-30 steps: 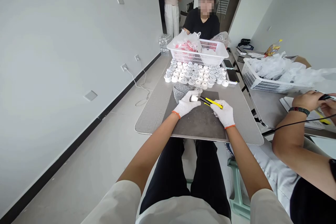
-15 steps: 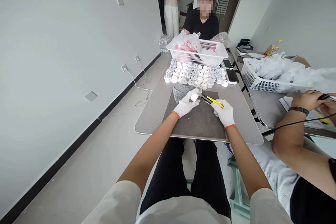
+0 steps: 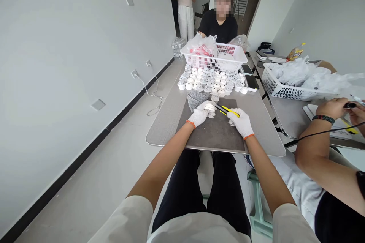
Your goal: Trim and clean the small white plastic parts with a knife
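In a white knit glove, my left hand (image 3: 200, 114) is closed around a small round white plastic part (image 3: 210, 108). My right hand (image 3: 241, 122), gloved the same way, grips a yellow and black utility knife (image 3: 229, 111). The knife points left, its front end close to the white part; whether they touch I cannot tell. Below both hands lies a dark mat (image 3: 216, 133). A folded grey cloth (image 3: 196, 99) rests just beyond my left hand. One loose round part (image 3: 215, 98) sits on the mat's far edge.
Rows of white round parts (image 3: 211, 83) cover the table's far half, before a white basket (image 3: 214, 62) with bags. Phones (image 3: 252, 82) lie at the right edge. A co-worker's hands (image 3: 332, 111) hold a cabled object at the adjoining table. Another person sits opposite.
My left hand has turned the white part so its ridged side shows, and it has dropped slightly. The knife has shifted a little left with my right hand.
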The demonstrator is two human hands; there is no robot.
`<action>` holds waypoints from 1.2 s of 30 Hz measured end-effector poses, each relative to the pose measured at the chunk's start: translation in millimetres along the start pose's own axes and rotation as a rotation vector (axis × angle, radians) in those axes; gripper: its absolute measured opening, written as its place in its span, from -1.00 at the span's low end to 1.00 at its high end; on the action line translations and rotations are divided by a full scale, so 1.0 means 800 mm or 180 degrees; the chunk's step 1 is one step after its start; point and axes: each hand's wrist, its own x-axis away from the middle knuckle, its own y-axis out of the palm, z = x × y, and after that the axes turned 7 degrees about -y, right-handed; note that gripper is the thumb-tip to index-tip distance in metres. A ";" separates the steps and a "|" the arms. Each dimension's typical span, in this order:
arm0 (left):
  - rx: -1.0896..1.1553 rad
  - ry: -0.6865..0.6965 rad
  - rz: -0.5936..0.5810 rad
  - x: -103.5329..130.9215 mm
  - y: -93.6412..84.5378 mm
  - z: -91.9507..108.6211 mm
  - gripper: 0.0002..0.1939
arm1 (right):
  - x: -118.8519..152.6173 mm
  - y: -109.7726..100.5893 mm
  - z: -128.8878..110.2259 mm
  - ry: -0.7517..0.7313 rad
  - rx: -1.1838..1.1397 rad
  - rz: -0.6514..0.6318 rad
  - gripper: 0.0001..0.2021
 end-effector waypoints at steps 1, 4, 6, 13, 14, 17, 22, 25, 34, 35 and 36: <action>-0.0006 -0.0010 0.0014 0.001 0.000 0.001 -0.63 | 0.001 0.001 -0.002 0.0026 0.0004 0.0020 -0.76; -0.0090 -0.0034 0.0017 0.001 0.000 0.000 -0.65 | 0.003 0.003 -0.006 0.0143 0.0000 0.0012 -0.70; -0.0116 -0.0030 0.0010 -0.001 0.000 -0.002 -0.67 | 0.003 0.004 -0.009 0.0204 -0.0066 0.0033 -0.69; -0.0303 0.0037 0.0022 -0.005 -0.002 -0.010 -0.62 | 0.003 0.008 -0.016 0.0370 -0.0181 0.0041 -0.74; -0.0337 0.0053 0.0011 -0.004 -0.003 -0.010 -0.60 | 0.004 0.009 -0.018 0.0391 -0.0172 0.0076 -0.73; -0.0367 0.0109 0.0046 -0.002 -0.003 -0.009 -0.58 | 0.005 0.014 -0.020 0.0403 -0.0151 0.0189 -0.69; -0.0462 0.0172 0.0004 0.001 -0.005 -0.008 -0.55 | 0.004 0.017 -0.020 0.0481 -0.0122 0.0286 -0.67; -0.0513 0.0157 -0.0033 0.001 -0.006 -0.008 -0.48 | 0.004 0.017 -0.022 0.0545 -0.0137 0.0306 -0.68; -0.0644 -0.0163 0.0161 -0.001 0.014 0.013 -0.49 | 0.000 0.013 -0.030 0.0600 -0.0715 0.0975 -0.60; -0.0673 -0.0227 0.0120 -0.007 0.022 0.018 -0.49 | -0.002 0.011 -0.031 0.0588 -0.0872 0.1086 -0.58; -0.0705 -0.0292 0.0079 -0.015 0.032 0.022 -0.48 | -0.003 0.009 -0.033 0.0592 -0.1022 0.1211 -0.58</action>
